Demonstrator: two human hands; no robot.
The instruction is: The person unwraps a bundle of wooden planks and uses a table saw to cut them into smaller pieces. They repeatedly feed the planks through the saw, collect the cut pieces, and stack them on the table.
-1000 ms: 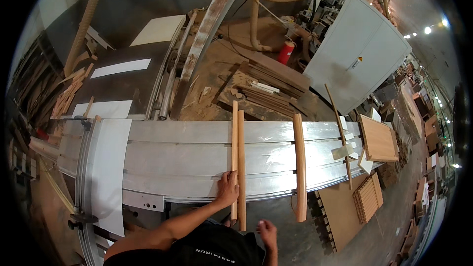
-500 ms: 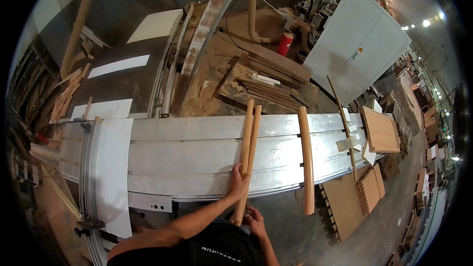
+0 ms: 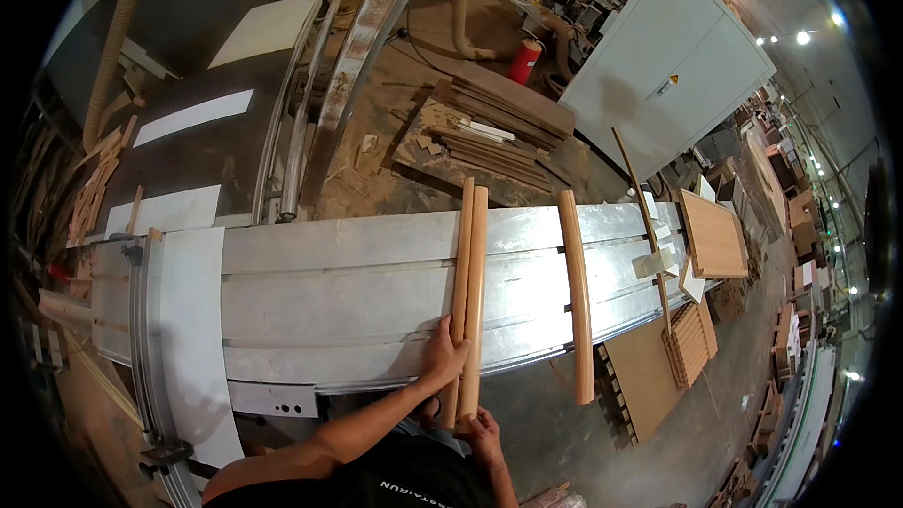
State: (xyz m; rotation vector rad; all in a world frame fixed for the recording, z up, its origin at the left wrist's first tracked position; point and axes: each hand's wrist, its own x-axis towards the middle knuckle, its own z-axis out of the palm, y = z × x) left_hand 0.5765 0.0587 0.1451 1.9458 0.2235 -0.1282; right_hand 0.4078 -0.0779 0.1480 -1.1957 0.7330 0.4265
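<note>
Two long, rounded wooden rails lie side by side across the metal table, their near ends reaching past its front edge towards my body. My left hand point(image 3: 445, 355) is closed around the left rail point(image 3: 461, 273), about two thirds of the way down. At the near end of the right rail point(image 3: 477, 292), my right hand point(image 3: 484, 436) grips with its fingers at the tip. Part of that hand's grip is hidden behind the wood. A third rail point(image 3: 576, 296) rests apart on the table to the right, its near end overhanging the edge.
The slotted metal table point(image 3: 329, 301) has a white panel point(image 3: 193, 339) and a metal fence point(image 3: 146, 320) on its left. A wooden panel point(image 3: 713, 235) and a thin stick point(image 3: 641, 198) lie at the right. Beyond stand a grey cabinet point(image 3: 658, 75), a red extinguisher point(image 3: 525, 62) and stacked boards point(image 3: 499, 122).
The two rails have gone from slightly crossed to lying parallel, the right one now turned broad side up. My right hand has closed on its near end. The whole view has shifted slightly.
</note>
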